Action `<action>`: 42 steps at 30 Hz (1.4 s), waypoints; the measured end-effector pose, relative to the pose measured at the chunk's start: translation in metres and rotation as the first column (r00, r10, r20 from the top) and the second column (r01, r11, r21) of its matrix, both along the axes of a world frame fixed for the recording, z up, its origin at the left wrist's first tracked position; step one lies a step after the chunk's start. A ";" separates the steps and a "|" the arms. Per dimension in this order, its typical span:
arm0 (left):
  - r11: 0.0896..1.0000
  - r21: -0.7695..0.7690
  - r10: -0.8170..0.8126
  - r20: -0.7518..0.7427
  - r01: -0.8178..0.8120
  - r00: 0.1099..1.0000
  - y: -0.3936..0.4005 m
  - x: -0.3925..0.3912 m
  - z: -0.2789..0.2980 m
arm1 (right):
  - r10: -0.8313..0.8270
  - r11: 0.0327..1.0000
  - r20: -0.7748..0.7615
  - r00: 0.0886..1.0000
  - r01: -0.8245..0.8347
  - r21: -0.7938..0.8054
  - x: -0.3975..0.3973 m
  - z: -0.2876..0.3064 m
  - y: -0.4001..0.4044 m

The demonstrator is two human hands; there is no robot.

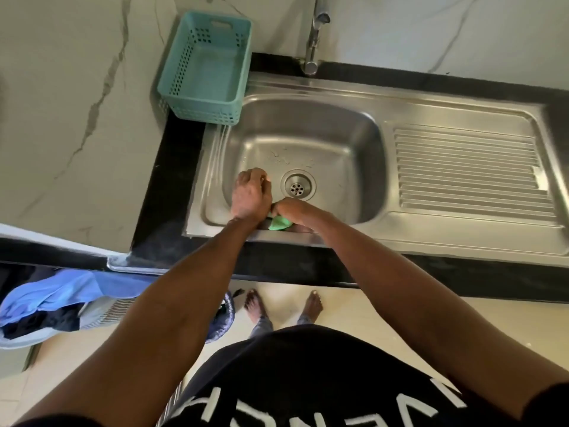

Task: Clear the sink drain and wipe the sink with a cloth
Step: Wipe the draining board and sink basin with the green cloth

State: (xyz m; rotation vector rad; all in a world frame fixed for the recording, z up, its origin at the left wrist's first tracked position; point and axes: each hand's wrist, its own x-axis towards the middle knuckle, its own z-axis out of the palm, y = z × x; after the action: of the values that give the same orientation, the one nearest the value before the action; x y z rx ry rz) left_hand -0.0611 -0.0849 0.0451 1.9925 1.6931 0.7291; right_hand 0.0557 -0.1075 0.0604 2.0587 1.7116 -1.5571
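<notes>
Both hands down in the steel sink (363, 143), beside the drain (297, 188).
Right hand (294, 211) gripping a green cloth (279, 223); left hand (250, 195) curled, contents impossible to tell.

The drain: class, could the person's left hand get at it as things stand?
Probably yes. The left hand is already in the sink just beside the drain, with nothing lying between them.

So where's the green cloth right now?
In the head view, the green cloth is inside the steel sink basin, against its near wall, gripped by the right hand, beside the left hand and just below the round drain.
</notes>
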 end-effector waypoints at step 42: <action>0.967 -0.230 -0.167 -0.259 0.107 0.951 -0.029 0.159 -0.033 | 0.563 0.689 0.742 0.362 -0.702 -0.180 0.218 0.029 0.059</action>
State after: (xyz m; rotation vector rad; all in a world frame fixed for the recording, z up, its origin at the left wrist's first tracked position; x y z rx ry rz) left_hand 0.0976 -0.1139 0.0119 2.1060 1.6786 0.2142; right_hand 0.2734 -0.0488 0.0895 1.3814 1.8930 -0.2126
